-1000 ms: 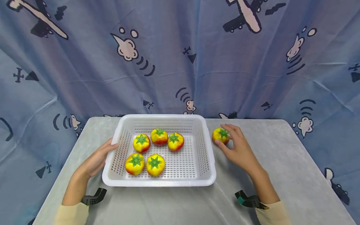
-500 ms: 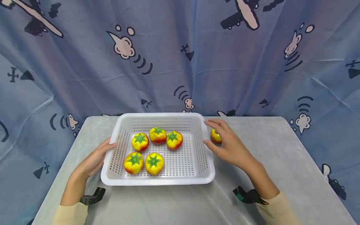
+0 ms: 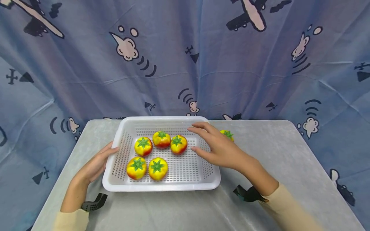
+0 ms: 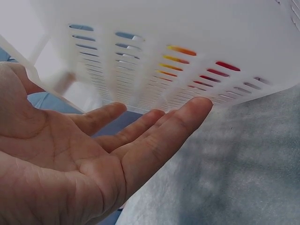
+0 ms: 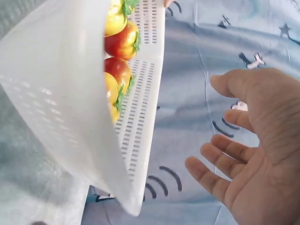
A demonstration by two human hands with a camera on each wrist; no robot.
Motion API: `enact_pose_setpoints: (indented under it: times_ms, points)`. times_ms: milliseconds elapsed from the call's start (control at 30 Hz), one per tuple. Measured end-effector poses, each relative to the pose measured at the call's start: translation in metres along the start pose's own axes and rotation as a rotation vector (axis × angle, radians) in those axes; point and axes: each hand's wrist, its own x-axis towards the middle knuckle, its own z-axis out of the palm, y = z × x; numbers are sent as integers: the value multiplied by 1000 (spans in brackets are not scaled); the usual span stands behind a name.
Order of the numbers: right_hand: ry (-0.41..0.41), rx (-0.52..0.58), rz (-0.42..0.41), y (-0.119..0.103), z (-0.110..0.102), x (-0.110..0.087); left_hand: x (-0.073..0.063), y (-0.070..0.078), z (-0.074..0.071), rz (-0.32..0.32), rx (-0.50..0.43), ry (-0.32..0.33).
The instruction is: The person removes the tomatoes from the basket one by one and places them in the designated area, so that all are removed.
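Head view: five glossy yellow-red fruits point(image 3: 157, 169), green-leaved, in the white basket point(image 3: 173, 187) pinched at nine o'clock by left hand point(image 3: 96, 163); sixth fruit point(image 3: 227, 134) part-hidden outside, toward two. Left wrist: red through basket slots point(image 4: 228, 66). Right wrist: right hand point(image 5: 267, 176) spread, at four o'clock.

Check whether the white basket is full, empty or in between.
Partly filled: the white basket holds five fruits, and bare slotted floor shows beside them.

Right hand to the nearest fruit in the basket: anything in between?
Nothing visible. In the head view the right hand reaches in past the right rim of the basket, and only bare basket mesh shows between its fingertips and the nearest fruit. The right wrist view shows no obstacle by the fingers either.
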Motion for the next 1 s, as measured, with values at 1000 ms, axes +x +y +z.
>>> enact_pose_setpoints:
  times_ms: [1000]
  points:
    - [-351, 11, -214, -35, 20, 62, 0, 0, -1, 2, 10, 2]
